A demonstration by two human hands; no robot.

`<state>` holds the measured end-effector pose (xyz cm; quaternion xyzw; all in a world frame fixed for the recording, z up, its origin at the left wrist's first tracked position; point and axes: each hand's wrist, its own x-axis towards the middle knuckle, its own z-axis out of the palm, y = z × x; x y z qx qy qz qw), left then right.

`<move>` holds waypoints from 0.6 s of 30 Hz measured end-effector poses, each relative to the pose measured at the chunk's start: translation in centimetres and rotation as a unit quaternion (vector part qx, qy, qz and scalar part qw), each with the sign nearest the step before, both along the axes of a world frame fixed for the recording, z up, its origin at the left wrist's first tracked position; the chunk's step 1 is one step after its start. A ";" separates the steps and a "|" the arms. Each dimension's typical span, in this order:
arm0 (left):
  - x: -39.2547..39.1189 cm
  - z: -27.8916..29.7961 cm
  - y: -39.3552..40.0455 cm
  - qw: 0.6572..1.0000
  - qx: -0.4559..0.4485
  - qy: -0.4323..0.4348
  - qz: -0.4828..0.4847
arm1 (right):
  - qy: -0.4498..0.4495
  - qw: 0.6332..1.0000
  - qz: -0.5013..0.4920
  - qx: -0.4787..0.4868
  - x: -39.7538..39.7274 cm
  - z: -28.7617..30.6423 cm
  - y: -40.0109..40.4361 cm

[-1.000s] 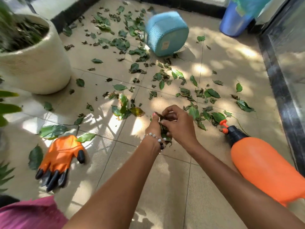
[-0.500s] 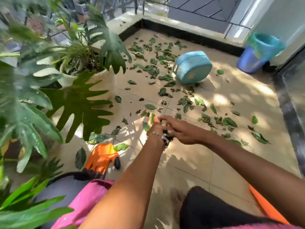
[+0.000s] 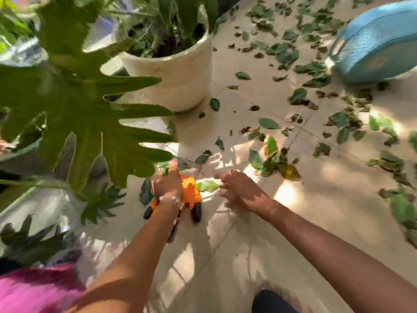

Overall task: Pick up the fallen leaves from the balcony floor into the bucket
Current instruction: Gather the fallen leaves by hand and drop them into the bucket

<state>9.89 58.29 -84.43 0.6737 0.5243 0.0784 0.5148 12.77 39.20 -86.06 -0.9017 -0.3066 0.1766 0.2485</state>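
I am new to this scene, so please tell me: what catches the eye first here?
A large lobed plant leaf fills the left foreground, before a cream pot. At centre the left hand is over an orange glove, the right hand beside it. Fallen leaves cover the floor toward a tipped blue basket, upper right.

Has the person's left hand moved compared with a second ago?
Yes. The left hand has gone left, away from the scattered leaves, and now sits over the orange garden glove with black claws, near the cream ribbed plant pot.
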 end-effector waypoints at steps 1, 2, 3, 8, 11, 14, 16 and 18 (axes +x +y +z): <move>-0.4 0.1 0.7 0.999 0.036 -0.006 0.010 | -0.014 0.999 0.020 -0.039 0.2 -0.2 1.3; -0.7 0.1 1.3 0.998 0.050 -0.016 0.014 | -0.042 0.997 0.034 -0.057 0.3 -0.4 2.4; -1.1 0.0 1.9 0.998 0.052 -0.029 0.014 | -0.079 0.995 0.038 -0.054 0.3 -0.8 3.2; -1.8 -0.3 2.3 0.999 0.006 -0.041 -0.035 | -0.105 0.994 0.004 -0.013 0.3 -1.7 4.6; -1.2 0.3 -0.2 0.995 -0.041 -0.022 -0.089 | -0.024 0.977 -0.170 0.125 1.5 0.7 4.5; -0.2 1.3 -3.6 0.977 -0.172 -0.037 -0.117 | 0.080 0.927 -0.290 0.222 1.9 3.4 3.8; 0.8 1.9 -5.6 0.970 -0.224 -0.051 -0.079 | 0.106 0.908 -0.311 0.259 1.4 4.5 3.6; 1.9 2.5 -6.7 0.960 -0.272 -0.062 -0.027 | 0.132 0.900 -0.296 0.292 0.4 5.0 3.4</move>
